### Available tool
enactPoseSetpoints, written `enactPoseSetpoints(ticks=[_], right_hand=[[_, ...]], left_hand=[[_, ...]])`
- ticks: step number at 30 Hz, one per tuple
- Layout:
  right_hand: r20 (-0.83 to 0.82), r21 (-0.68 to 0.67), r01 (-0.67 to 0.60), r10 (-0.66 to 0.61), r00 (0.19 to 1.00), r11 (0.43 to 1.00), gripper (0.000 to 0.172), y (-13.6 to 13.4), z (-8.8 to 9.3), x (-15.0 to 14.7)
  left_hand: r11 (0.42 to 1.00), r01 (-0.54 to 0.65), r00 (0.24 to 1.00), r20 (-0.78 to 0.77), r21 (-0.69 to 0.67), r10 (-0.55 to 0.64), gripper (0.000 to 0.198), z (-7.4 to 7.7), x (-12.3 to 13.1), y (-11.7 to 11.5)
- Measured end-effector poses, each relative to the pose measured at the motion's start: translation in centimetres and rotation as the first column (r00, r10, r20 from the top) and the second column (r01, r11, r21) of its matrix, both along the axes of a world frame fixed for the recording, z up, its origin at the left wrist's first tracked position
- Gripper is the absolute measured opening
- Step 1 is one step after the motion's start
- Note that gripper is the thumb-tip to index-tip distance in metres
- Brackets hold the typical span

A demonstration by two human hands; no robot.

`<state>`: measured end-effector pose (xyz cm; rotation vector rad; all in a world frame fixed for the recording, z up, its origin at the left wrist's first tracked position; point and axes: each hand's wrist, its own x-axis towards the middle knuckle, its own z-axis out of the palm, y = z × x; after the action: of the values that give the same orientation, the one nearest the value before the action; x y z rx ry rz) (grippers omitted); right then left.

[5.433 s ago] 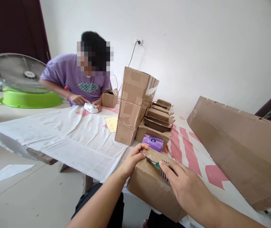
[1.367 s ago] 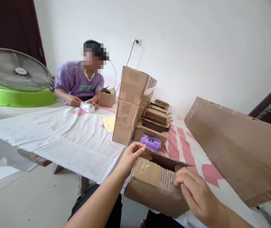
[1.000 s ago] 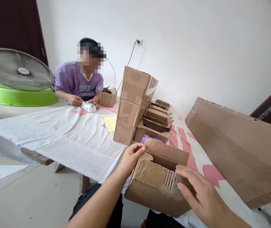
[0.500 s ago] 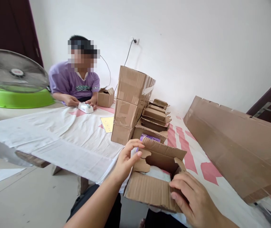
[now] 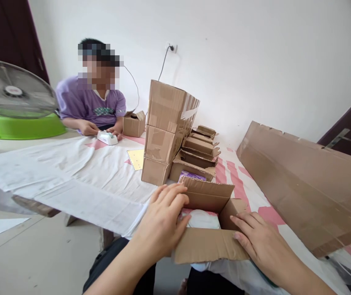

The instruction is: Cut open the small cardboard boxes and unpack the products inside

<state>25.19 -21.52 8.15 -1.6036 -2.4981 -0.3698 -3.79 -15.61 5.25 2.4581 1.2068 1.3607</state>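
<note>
An opened cardboard box [image 5: 209, 243] sits at the table's near edge, all flaps folded outward. A white packet [image 5: 202, 219] with some pink shows inside it. My left hand [image 5: 163, 221] rests flat on the box's left flap, fingers stretched over the opening. My right hand [image 5: 260, 241] lies open on the right flap, pressing it outward. Neither hand holds anything.
A stack of three sealed cartons [image 5: 166, 131] and a row of open small boxes [image 5: 198, 151], one holding a purple packet [image 5: 190, 176], stand behind. A long flat cardboard carton [image 5: 311, 180] lies right. Another person in a purple shirt [image 5: 92, 104] handles a white device [image 5: 107, 137]; a fan [image 5: 12, 90] stands left.
The box, held shut earlier, now stands open: its flaps were pulled apart and folded outward. My left hand moved from the back corner onto the left flap; my right hand flattened on the right flap.
</note>
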Motion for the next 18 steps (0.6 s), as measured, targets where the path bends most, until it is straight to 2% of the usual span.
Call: enactPoseSetpoints(ticks=[3, 6, 9, 12, 15, 17, 18], right_hand=[[0.031, -0.073, -0.017, 0.019, 0.999, 0.997, 0.039, 0.6, -0.2, -0.2], [0.027, -0.078, 0.027, -0.025, 0.999, 0.997, 0.045, 1.1, -0.6, -0.2], [0.02, -0.113, 0.128, -0.126, 0.992, 0.985, 0.06, 1.6, -0.9, 0.3], [0.002, -0.237, 0.187, -0.192, 0.981, 0.953, 0.079, 2.0, -1.2, 1.3], [-0.109, -0.336, 0.137, -0.183, 0.977, 0.932, 0.089, 2.2, -1.8, 1.9], [-0.184, -0.35, 0.122, -0.196, 0.963, 0.929, 0.09, 2.2, -2.2, 2.1], [-0.203, -0.353, 0.127, -0.209, 0.957, 0.927, 0.09, 2.2, -2.3, 2.1]], left_hand=[[0.971, -0.237, 0.971, 0.006, -0.025, 0.237, 0.007, -0.1, -0.7, 0.3], [0.946, -0.323, 0.945, -0.047, -0.009, 0.322, 0.008, -0.1, -0.9, 0.3], [0.959, -0.269, 0.957, -0.136, -0.086, 0.256, 0.009, -0.1, -0.4, 0.0], [0.939, -0.166, 0.97, -0.221, -0.3, 0.101, 0.049, -0.1, 0.2, -0.4], [0.905, -0.111, 0.967, -0.254, -0.41, 0.004, 0.091, -0.1, 0.6, -0.4], [0.892, -0.098, 0.966, -0.257, -0.441, -0.021, 0.103, 0.0, 0.6, -0.1], [0.887, -0.091, 0.968, -0.25, -0.452, -0.028, 0.102, 0.0, 0.6, 0.1]])
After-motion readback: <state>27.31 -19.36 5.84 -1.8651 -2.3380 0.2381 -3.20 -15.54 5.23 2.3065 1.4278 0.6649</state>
